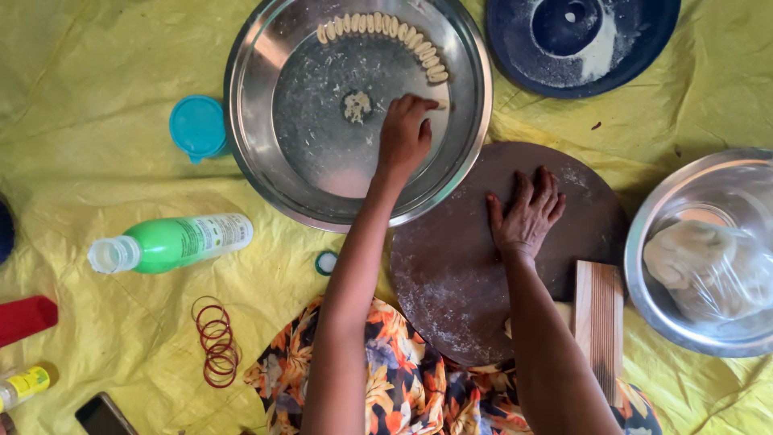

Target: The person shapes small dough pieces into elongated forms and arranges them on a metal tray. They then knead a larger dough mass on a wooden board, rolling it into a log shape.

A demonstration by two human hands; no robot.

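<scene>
My left hand (405,131) reaches into a large steel tray (258,153), its fingertips pinched on a small dough piece beside the end of a curved row of shaped dough pieces (386,32) along the far rim. A small crumbly dough bit (356,105) lies in the tray's middle. My right hand (527,211) rests flat, fingers spread, on a round brown floured board (451,282). A ridged wooden block (597,318) lies at the board's right edge.
A steel bowl (644,234) at the right holds dough under clear plastic. A dark blue floured plate (515,48) is at top right. On the yellow sheet lie a teal lid (197,126), a green bottle (173,242), red rubber bands (216,341) and a phone (105,415).
</scene>
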